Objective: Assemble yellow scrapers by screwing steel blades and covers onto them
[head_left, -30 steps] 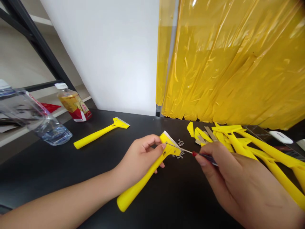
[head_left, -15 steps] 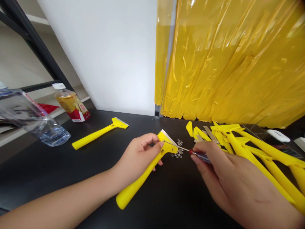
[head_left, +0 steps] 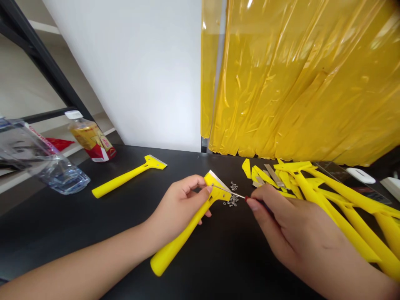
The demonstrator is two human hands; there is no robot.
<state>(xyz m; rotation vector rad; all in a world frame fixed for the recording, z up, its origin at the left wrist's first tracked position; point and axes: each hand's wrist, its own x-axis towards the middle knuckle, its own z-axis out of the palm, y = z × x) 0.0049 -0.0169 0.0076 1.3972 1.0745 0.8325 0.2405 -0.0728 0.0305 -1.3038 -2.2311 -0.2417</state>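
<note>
My left hand (head_left: 184, 202) is closed round the head end of a yellow scraper (head_left: 175, 246), which has a metal blade along its top edge. In my right hand (head_left: 287, 225) is a screwdriver (head_left: 246, 198); its thin shaft reaches left across the scraper head, its tip by a hole near my left thumb. Most of the screwdriver handle is hidden by my fingers. Small screws and nuts (head_left: 232, 201) lie in a pile just behind and right of the scraper head. Another scraper (head_left: 121, 179), with a blade in its head, lies at the left on the black table (head_left: 125, 225).
Yellow handles (head_left: 337, 196), small yellow plates (head_left: 264, 175) and metal blades (head_left: 272, 174) are heaped at the right. A juice bottle (head_left: 93, 139) and a clear plastic bottle (head_left: 67, 177) stand at the left. Yellow plastic sheeting (head_left: 296, 83) hangs behind the table.
The whole view has shifted slightly, moving things a little left. The screwdriver handle is now more covered by my right hand. Both hands keep their holds.
</note>
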